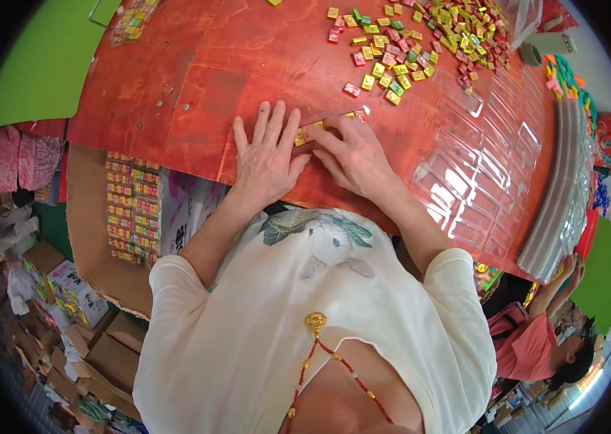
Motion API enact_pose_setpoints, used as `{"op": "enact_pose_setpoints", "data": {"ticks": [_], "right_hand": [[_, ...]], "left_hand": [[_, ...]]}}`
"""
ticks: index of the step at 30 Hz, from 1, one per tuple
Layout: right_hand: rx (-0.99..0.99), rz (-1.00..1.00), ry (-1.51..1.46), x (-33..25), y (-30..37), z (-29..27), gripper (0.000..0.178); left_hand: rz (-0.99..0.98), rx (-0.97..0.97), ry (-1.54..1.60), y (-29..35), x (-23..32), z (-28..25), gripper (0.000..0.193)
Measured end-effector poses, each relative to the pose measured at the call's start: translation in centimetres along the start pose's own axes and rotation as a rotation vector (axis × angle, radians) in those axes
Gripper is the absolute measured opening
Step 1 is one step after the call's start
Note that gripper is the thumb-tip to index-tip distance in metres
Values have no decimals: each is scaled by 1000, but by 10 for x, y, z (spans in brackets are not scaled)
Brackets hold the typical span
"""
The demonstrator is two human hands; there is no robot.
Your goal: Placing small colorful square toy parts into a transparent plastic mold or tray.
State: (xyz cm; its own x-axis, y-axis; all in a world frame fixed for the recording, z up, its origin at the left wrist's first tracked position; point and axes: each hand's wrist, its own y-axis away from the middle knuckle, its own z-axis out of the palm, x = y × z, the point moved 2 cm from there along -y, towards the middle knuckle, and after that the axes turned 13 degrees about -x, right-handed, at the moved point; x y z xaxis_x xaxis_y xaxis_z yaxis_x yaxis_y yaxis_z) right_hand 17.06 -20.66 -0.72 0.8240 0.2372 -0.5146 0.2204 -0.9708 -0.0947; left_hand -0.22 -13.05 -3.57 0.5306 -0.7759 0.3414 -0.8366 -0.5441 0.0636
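A narrow clear plastic tray (365, 111) holding a row of small yellow and red boxes (309, 134) lies near the front edge of the red table. My left hand (268, 163) lies at the tray's left end, open, its fingers stretched out and slightly apart, the forefinger beside the row. Over the tray's middle, my right hand (358, 153) has bent fingers closed down on the small boxes. Those fingers hide part of the row, and their exact grip is partly covered.
Loose small boxes (399, 61) form a pile at the far right. Clear moulded trays (475, 163) lie right of my hand, beside a long stack of trays (555, 195). A cardboard box (88, 217) with filled packs stands at lower left. Another person (530, 336) is at the right.
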Motion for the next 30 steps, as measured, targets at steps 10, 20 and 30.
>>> {"op": "enact_pose_setpoints", "data": {"ticks": [10,20,30], "right_hand": [[68,278,278,27,24,-12,31],[154,234,126,26,1,-21,32],[70,280,116,22,13,-21,31]], "left_hand": [[113,5,-1,-25,18,1,74],[134,238,-15,-35,-15,-19,44],[-290,416,-300,-76,-184,-80,39]]}}
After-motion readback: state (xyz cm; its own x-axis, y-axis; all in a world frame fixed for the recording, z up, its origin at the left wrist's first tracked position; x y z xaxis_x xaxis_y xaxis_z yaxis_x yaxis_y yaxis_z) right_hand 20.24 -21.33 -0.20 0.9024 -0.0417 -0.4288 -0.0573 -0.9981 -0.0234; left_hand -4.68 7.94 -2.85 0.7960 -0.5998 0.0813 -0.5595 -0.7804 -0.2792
